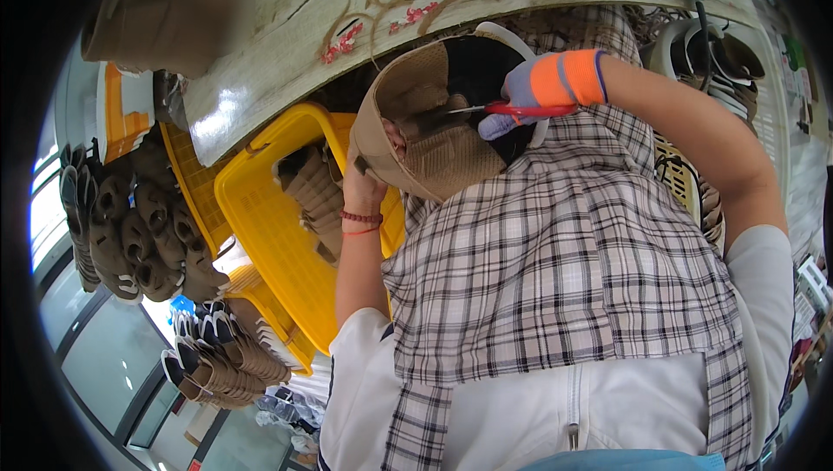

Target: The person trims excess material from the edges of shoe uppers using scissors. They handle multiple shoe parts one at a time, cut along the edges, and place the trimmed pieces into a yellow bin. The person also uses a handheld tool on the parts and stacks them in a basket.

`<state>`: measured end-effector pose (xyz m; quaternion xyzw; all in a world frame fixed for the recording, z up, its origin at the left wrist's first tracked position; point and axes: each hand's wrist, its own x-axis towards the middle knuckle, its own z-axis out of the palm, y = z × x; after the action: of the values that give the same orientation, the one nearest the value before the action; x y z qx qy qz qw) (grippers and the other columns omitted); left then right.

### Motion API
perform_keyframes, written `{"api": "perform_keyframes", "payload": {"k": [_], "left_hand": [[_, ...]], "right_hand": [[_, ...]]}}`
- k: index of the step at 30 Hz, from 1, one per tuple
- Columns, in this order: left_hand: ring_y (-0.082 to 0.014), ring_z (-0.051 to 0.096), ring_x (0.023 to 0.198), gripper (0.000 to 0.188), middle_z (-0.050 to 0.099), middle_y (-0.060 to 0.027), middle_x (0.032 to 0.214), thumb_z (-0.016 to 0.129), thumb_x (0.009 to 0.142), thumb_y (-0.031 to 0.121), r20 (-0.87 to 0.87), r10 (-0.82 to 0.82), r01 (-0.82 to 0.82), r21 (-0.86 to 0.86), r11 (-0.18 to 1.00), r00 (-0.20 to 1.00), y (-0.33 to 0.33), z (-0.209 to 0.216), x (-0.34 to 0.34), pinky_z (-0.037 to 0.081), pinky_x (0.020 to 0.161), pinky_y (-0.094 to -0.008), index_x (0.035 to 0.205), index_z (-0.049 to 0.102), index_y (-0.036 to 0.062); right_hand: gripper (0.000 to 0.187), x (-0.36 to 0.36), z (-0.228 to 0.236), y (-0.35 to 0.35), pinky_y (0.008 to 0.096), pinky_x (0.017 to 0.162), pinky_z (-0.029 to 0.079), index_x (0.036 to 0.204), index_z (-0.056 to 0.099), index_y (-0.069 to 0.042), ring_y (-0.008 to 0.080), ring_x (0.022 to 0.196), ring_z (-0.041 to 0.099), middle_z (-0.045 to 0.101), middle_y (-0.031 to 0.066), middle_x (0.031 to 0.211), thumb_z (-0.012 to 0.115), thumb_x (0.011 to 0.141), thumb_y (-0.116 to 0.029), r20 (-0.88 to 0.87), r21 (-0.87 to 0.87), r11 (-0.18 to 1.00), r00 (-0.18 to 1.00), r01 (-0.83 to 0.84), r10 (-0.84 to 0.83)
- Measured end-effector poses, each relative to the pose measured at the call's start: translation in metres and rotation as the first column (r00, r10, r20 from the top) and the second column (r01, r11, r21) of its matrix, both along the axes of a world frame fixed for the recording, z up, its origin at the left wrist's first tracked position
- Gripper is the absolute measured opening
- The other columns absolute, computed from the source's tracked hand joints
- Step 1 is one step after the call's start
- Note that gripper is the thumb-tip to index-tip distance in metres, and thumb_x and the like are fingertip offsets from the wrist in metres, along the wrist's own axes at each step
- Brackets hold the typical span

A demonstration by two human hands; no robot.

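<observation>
A tan cap (pixel 382 145) with black panels inside is tipped over my lap, its hollow side turned up. My left hand (pixel 366 189), bare with a red bracelet at the wrist, grips the cap's edge, thumb outside and fingertips showing inside. In a purple and orange glove, my right hand (pixel 531 89) is closed around red-handled scissors (pixel 545 111). The metal blades reach into the cap, near the fingers of my left hand. What lies between the blade tips is too small to make out.
A table (pixel 269 46) with a flower pattern runs ahead of me, bearing tan caps (pixel 156 15) at its left. Left of my lap stands a yellow basket (pixel 252 210) with stacked caps (pixel 317 202). More stacks (pixel 139 237) rise further left, and others (pixel 733 63) at the right.
</observation>
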<state>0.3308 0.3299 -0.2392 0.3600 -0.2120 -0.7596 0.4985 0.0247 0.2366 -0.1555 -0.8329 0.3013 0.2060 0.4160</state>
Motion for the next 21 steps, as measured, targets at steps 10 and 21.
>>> {"api": "perform_keyframes", "payload": {"k": [10, 21], "left_hand": [[-0.0171, 0.062, 0.072, 0.024, 0.062, -0.0095, 0.088, 0.043, 0.096, 0.018, -0.025, 0.199, -0.197, 0.068, 0.978, 0.980, -0.026, 0.003, -0.013, 0.052, 0.063, -0.0290, 0.104, 0.056, -0.0005], [-0.0146, 0.059, 0.074, 0.020, 0.060, -0.0064, 0.086, 0.045, 0.094, 0.015, 0.235, 0.097, -0.077, -0.093, 0.993, 0.967, -0.028, 0.013, -0.021, 0.050, 0.065, -0.0275, 0.100, 0.056, -0.0004]], "right_hand": [[0.057, 0.022, 0.013, -0.031, 0.0315, 0.052, 0.051, 0.084, 0.065, -0.002, 0.0203, 0.053, 0.060, 0.062, 0.0078, 0.068, 0.039, 0.092, -0.053, -0.126, 0.515, 0.851, 0.991, 0.098, -0.038], [0.080, 0.026, 0.017, -0.020, 0.0286, 0.048, 0.049, 0.067, 0.065, -0.003, 0.0148, 0.046, 0.056, 0.058, 0.0075, 0.056, 0.043, 0.074, -0.080, -0.196, 0.391, 0.893, 0.968, 0.224, -0.157]]}}
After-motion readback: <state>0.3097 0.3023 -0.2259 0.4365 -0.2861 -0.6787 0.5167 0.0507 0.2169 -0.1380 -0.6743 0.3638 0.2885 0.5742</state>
